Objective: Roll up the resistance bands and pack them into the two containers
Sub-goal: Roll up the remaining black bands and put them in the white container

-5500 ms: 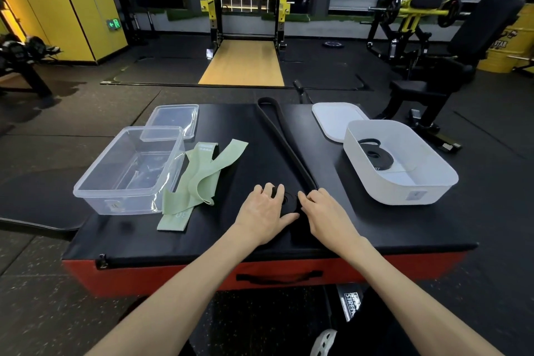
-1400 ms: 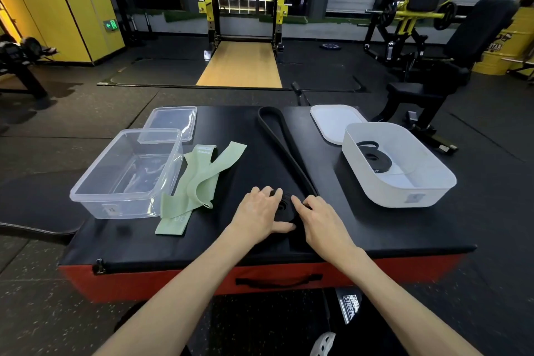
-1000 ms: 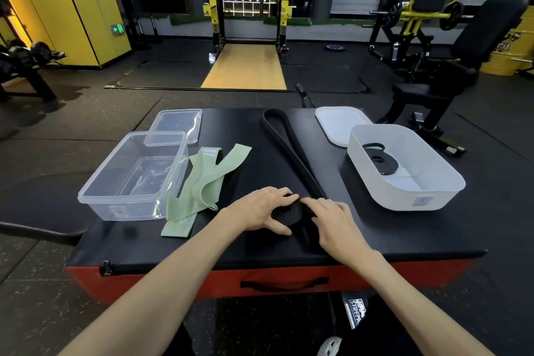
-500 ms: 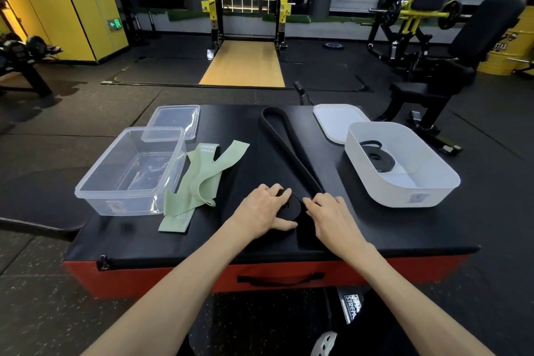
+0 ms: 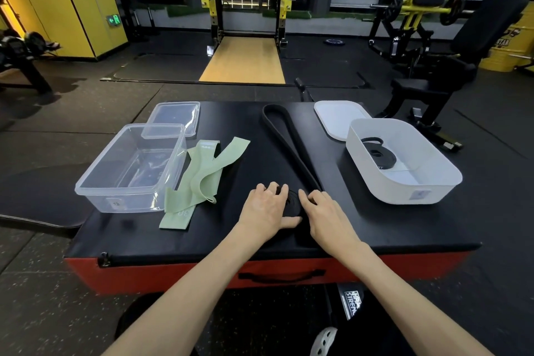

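A black padded platform point(image 5: 375, 225) with a red side is seen from above in a gym. A clear container point(image 5: 121, 202) is set at its left and a white container point(image 5: 404, 191) at its right, with one rolled dark band point(image 5: 375, 152) seen inside the white one. Between them a long black band point(image 5: 291, 147) is laid flat, its long axis pointing away from the person and slightly leftward. Pale green bands point(image 5: 202, 173) are spread just beside the clear container. The black band's near end is wound into a flat coil point(image 5: 293, 202), gripped from both sides: the left hand point(image 5: 267, 208) is curled over its left rim with the thumb at the near edge, and the right hand point(image 5: 326, 214) is bent onto its right rim, where the straight length leaves. The unrolled length lies straight ahead of the fingertips, so rolling is judged to run forward along that axis; the white container is nearer the right hand.
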### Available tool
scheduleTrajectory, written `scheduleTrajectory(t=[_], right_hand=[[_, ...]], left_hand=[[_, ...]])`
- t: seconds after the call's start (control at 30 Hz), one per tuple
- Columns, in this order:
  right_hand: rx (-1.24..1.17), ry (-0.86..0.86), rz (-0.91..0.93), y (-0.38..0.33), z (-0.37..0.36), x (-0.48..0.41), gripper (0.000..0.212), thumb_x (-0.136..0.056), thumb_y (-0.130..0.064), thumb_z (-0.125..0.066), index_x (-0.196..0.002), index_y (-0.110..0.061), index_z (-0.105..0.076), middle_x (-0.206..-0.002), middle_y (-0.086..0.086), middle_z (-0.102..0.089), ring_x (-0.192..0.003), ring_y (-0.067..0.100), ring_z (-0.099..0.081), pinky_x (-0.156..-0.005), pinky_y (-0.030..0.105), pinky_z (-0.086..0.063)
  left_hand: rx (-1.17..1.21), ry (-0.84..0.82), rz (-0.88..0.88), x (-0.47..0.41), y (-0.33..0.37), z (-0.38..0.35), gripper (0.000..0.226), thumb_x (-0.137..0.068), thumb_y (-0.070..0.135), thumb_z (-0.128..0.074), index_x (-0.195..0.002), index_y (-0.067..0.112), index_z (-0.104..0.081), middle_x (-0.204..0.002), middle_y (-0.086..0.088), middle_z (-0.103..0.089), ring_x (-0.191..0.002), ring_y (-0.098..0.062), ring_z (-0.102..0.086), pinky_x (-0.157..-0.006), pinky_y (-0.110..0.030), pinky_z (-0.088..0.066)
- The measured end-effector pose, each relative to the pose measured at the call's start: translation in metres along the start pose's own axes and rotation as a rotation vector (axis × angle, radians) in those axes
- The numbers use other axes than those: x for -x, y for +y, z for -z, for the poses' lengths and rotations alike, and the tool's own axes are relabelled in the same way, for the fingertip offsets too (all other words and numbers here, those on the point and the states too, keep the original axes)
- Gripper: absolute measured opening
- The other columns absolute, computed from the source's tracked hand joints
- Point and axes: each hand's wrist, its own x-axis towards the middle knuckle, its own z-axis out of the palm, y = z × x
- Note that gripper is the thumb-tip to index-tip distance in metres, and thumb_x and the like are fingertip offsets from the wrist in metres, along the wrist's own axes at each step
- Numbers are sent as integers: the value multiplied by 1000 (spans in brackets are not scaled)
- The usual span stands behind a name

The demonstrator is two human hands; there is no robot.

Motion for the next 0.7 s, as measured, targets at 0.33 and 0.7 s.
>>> scheduleTrajectory(t=[0.33, 0.7], right_hand=[[-11, -3, -9, 6, 5, 2, 49, -73, -9, -74, -120, -16, -65, -85, -3, -57, -85, 22, -56, -72, 39, -39], [95, -121, 116, 27, 18, -3, 82, -58, 7, -67, -135, -16, -52, -86, -2, -55, -77, 20, -52, -59, 27, -33]], left_hand=[[41, -199, -537, -24, -45, 17, 89, -86, 61, -53, -152, 13, -17, -156, -10, -22, -137, -24, -30, -113, -32, -24], [-12, -57, -401, -6, -32, 3, 83, -90, 62, -42, -152, 14, -14, -147, -8, -27, -114, -26, -41, -105, -30, -31]])
